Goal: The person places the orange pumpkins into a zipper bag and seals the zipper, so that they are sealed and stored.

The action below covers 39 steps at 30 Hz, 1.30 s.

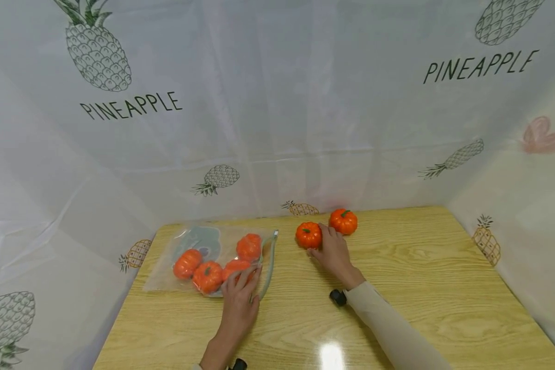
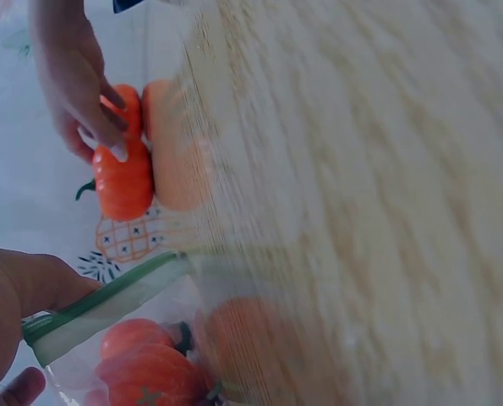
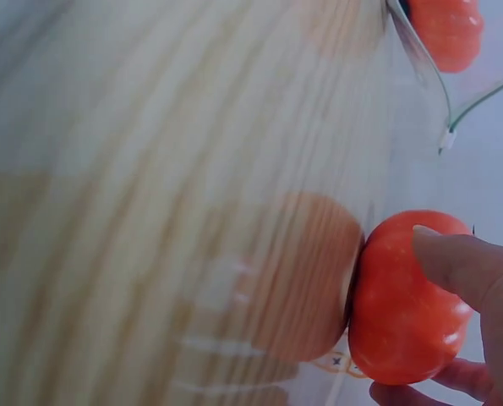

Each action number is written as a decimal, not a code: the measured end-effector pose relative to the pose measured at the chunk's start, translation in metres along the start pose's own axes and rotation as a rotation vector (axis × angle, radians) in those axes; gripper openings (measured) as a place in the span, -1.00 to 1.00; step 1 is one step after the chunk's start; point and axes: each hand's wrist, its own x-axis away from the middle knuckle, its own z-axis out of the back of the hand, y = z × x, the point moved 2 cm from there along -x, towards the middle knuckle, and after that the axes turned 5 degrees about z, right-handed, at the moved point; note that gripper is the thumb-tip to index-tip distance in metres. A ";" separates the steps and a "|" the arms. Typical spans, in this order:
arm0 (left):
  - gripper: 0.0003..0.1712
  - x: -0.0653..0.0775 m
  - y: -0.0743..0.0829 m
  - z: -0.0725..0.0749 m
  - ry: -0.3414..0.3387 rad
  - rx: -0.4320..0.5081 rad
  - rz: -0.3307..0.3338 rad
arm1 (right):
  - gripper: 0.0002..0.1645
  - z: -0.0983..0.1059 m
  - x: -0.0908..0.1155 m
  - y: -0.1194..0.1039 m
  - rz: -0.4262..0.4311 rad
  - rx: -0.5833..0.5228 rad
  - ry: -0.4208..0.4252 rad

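Note:
My right hand (image 1: 336, 254) holds a small orange toy pumpkin (image 1: 308, 235) near the table's back edge. In the right wrist view, the thumb (image 3: 454, 258) lies on the pumpkin's side, with fingers around the far side. A second pumpkin (image 1: 344, 222) stands just behind that hand. On the left lies a clear zip bag (image 1: 164, 275) with several orange pumpkins (image 1: 208, 277) inside. My left hand (image 1: 240, 300) grips the bag by its green-edged mouth (image 2: 107, 296), which gapes toward the right. Part of one bagged pumpkin is hidden under the left fingers.
The wood-grain table (image 1: 421, 272) stretches to the right and front of both hands. A white cloth (image 1: 305, 103) printed with pineapples hangs behind the table and along its sides. A blue-green patch (image 1: 208, 241) shows on the bag.

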 end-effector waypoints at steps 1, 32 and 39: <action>-0.05 0.000 0.000 0.000 -0.001 0.000 0.000 | 0.00 0.000 -0.001 0.000 -0.011 -0.008 -0.005; -0.06 0.001 -0.001 0.003 -0.026 -0.019 0.007 | 0.00 -0.012 0.031 -0.047 0.061 -0.188 -0.060; -0.07 -0.001 0.002 0.004 -0.025 -0.026 0.005 | -0.04 -0.021 0.038 -0.070 0.130 -0.219 -0.069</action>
